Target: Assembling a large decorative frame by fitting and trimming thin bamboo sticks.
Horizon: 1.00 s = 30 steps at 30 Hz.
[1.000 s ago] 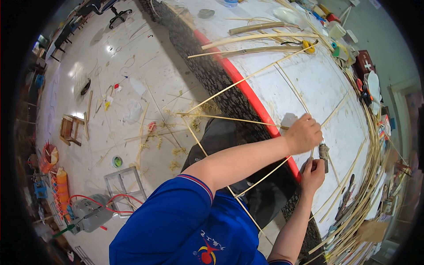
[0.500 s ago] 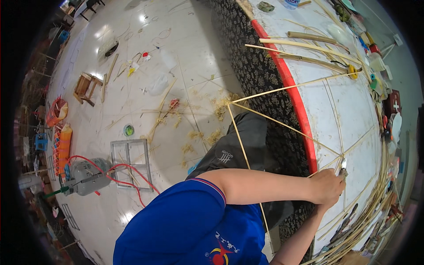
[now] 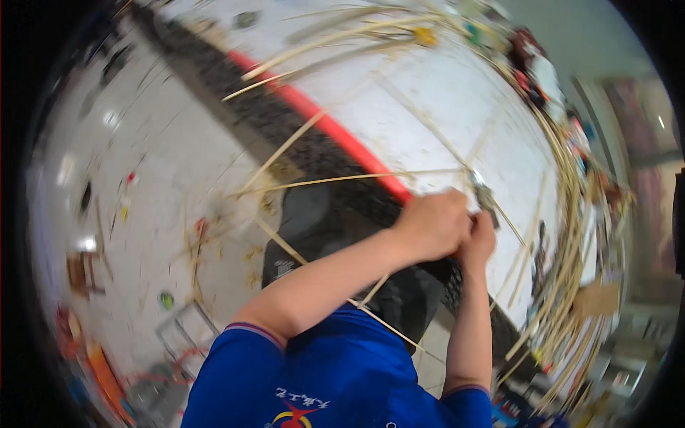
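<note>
Both of my hands meet above the table's red edge, over my lap. My left hand (image 3: pixel 434 225) is closed, fingers curled inward against the right. My right hand (image 3: pixel 478 242) is closed too, its fingertips pinched together beside the left; what the two hold is hidden and blurred. Just beyond them a small tool with a shiny metal end (image 3: pixel 485 198) sits by the joint of a frame of thin bamboo strips (image 3: pixel 328 180). The frame spans the table and my lap, with one corner out over the floor. Some strips pass beneath my left forearm.
A long bundle of bamboo strips (image 3: pixel 564 235) curves along the table's right side. More strips (image 3: pixel 342 44) and a yellow item (image 3: pixel 425 36) lie on the far part. Shavings, a wooden stool (image 3: pixel 84 274) and a metal frame (image 3: pixel 187 332) are on the floor at left.
The view has swung round and blurred. My hands have come back from the strip joint toward my body and now meet; the right hand shows clearly, having been mostly hidden.
</note>
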Motion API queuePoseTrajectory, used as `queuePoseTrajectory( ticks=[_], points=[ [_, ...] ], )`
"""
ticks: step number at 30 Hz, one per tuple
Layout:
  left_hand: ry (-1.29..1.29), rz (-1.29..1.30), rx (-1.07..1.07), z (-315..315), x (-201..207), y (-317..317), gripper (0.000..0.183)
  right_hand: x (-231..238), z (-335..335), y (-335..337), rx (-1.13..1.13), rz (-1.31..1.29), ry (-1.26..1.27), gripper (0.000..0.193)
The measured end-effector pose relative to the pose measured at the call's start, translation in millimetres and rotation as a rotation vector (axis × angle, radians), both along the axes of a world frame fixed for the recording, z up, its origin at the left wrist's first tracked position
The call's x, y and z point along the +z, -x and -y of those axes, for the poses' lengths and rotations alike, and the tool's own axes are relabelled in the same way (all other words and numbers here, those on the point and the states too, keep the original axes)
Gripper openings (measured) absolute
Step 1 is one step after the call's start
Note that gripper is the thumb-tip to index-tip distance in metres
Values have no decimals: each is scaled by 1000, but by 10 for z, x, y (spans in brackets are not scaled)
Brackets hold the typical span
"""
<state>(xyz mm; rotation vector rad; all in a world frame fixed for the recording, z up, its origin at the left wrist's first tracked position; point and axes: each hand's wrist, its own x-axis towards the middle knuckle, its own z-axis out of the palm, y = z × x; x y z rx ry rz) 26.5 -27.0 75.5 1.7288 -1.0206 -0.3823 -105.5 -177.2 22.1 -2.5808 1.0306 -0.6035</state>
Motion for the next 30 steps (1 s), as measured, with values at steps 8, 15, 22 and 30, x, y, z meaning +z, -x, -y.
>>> queuePoseTrajectory(
  ticks=[8,15,22,30],
  points=[
    [-1,275,109,325,-17,-414,30,169,12,69,0,93,47,16],
    [-174,416,42,840,-119,-622,19,144,17,89,17,129,36,16],
    [-280,401,33,1024,-294,-613,22,173,23,86,20,144,14,14],
    [-126,414,42,1072,-414,-581,17,189,44,90,47,168,24,14]
  ],
)
